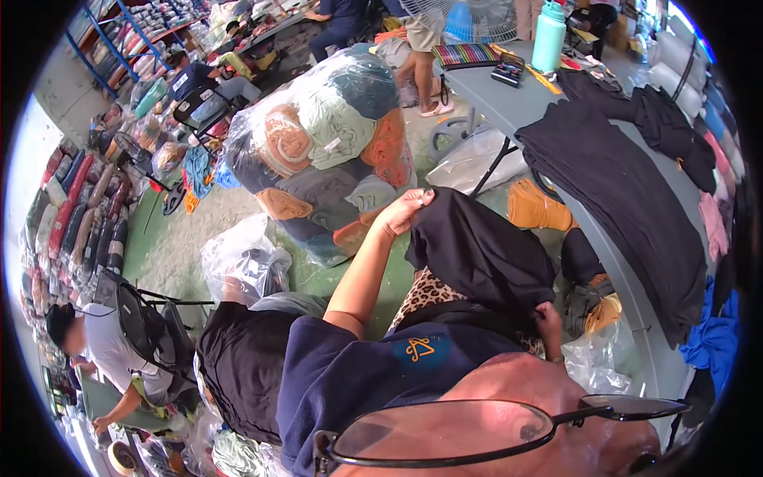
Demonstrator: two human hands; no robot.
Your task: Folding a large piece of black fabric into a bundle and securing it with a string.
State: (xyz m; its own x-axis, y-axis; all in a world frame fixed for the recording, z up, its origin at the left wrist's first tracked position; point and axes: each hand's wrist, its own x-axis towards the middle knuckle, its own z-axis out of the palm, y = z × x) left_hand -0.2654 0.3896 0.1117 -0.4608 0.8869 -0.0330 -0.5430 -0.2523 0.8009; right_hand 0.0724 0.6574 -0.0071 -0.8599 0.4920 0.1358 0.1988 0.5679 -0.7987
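A black cloth garment (481, 246) hangs stretched between my two hands, above my lap. My left hand (405, 211), with the arm reaching forward, pinches its far upper edge. Lower down and to the right, my right hand (548, 322) grips the near right edge; part of that hand is hidden by the cloth. Leopard-print fabric (425, 298) shows beneath the garment over my legs. To my right, a pile of dark garments (612, 191) lies along the grey table (497, 99).
Ahead stands a large clear bag of rolled fabrics (318, 147). A mint bottle (548, 38), a pen set (467, 56) and a fan (465, 16) are at the far right. Mustard cloth (536, 205) lies under the table. A seated person (131, 342) works at left.
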